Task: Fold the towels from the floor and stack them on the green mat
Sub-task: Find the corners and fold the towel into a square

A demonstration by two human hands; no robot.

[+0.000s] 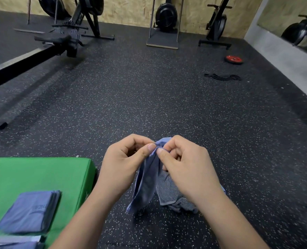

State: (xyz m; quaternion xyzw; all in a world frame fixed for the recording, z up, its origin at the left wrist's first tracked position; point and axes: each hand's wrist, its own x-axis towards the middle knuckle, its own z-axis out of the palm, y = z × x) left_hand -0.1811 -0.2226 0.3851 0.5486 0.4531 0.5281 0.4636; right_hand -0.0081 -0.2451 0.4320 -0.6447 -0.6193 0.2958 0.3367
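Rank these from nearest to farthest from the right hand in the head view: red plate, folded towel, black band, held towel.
From the right hand:
1. The held towel, pinched in its fingers.
2. The folded towel, to the left on the green mat.
3. The black band, far ahead, to the right.
4. The red plate, just beyond the band.
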